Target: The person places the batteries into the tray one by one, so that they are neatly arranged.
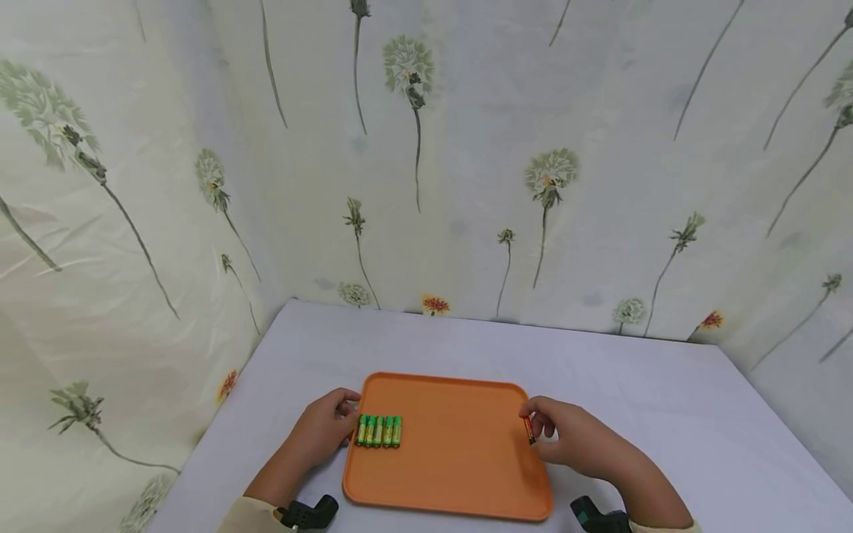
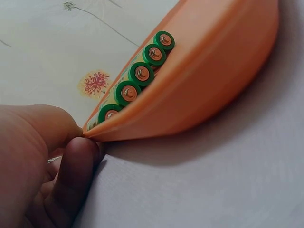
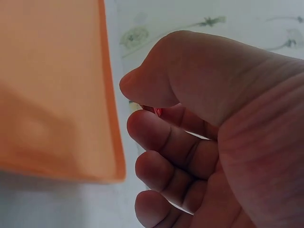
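A row of several green batteries [image 1: 378, 431] lies side by side along the left edge of an orange tray [image 1: 453, 459]. My left hand [image 1: 325, 428] pinches the tray's left rim between thumb and finger, right beside the row. In the left wrist view the green batteries [image 2: 142, 72] show their metal button ends. At the tray's right rim, my right hand [image 1: 574, 437] holds a red battery [image 1: 529, 429] between thumb and fingers. Only a sliver of the red battery [image 3: 154, 110] shows in the right wrist view; the fingers hide the remainder.
The tray rests on a table with a white cloth [image 1: 640, 385]. Behind and to the left hangs a pale curtain [image 1: 466, 163] printed with dandelions. A dark wrist device [image 1: 309, 512] sits on the left wrist and another device [image 1: 598, 516] on the right.
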### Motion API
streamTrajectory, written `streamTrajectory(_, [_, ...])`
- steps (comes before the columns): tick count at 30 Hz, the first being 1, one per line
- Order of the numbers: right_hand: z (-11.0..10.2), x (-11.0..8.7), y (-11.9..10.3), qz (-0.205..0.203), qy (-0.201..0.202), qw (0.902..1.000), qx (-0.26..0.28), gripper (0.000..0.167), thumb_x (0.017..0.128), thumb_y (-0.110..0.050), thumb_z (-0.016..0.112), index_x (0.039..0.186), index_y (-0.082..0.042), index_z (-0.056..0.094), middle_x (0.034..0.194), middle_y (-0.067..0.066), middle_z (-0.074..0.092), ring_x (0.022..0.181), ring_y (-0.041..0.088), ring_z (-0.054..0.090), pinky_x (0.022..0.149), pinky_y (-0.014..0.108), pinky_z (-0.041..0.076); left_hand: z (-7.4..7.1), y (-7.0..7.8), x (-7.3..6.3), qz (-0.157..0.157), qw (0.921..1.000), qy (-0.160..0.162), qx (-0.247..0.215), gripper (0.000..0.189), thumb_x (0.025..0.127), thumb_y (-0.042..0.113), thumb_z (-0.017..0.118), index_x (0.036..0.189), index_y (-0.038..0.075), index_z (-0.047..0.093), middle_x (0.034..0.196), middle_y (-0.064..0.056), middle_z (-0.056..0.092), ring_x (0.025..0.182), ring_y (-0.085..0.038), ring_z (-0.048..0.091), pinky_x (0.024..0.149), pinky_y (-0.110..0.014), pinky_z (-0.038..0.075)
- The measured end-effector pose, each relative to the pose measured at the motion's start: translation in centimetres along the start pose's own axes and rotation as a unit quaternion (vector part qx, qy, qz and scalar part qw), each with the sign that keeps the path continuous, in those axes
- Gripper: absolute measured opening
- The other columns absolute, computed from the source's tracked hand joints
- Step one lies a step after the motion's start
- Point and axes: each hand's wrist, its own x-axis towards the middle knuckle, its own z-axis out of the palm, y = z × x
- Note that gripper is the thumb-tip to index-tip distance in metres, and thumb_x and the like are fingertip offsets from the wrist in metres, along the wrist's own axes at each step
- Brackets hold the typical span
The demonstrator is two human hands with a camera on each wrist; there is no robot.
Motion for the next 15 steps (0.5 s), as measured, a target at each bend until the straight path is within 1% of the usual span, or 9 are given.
streamTrajectory(4, [0.5, 0.7, -0.6, -0.019, -0.01, 0.9997, 0.014, 0.038, 0.088, -0.007, 0.073, 0.125, -0.009, 0.062, 0.096, -0.004, 0.063, 0.087, 0.011, 0.057, 0.07, 0.027, 0.049, 0.1, -0.1, 0.1, -0.008, 1.0, -0.002, -0.001, 0.029, 0.102, 0.02, 0.065, 0.131, 0.014, 0.065, 0.097, 0.0, 0.066, 0.067, -0.015, 0.064, 0.061, -0.031, 0.054])
streamTrajectory(11, [1.4, 2.1, -1.7, -0.041, -0.022, 0.9989, 0.005, 0.039, 0.088, -0.007, 0.073, 0.125, -0.01, 0.062, 0.094, -0.006, 0.062, 0.083, 0.011, 0.056, 0.07, 0.027, 0.049, 0.1, -0.1, 0.1, -0.012, 0.9999, -0.002, 0.001, 0.03, 0.103, 0.02, 0.066, 0.132, 0.014, 0.064, 0.097, 0.0, 0.066, 0.068, -0.015, 0.063, 0.061, -0.03, 0.054])
streamTrajectory(15, [1.9, 3.0, -2.1, -0.05, -0.027, 0.9983, 0.003, 0.038, 0.088, -0.007, 0.072, 0.124, -0.01, 0.062, 0.095, -0.007, 0.062, 0.084, 0.012, 0.057, 0.07, 0.028, 0.049, 0.0, 0.2, 0.0, -0.013, 0.9999, 0.002, 0.002, 0.029, 0.103, 0.019, 0.066, 0.132, 0.014, 0.064, 0.096, 0.0, 0.065, 0.068, -0.014, 0.063, 0.061, -0.03, 0.054])
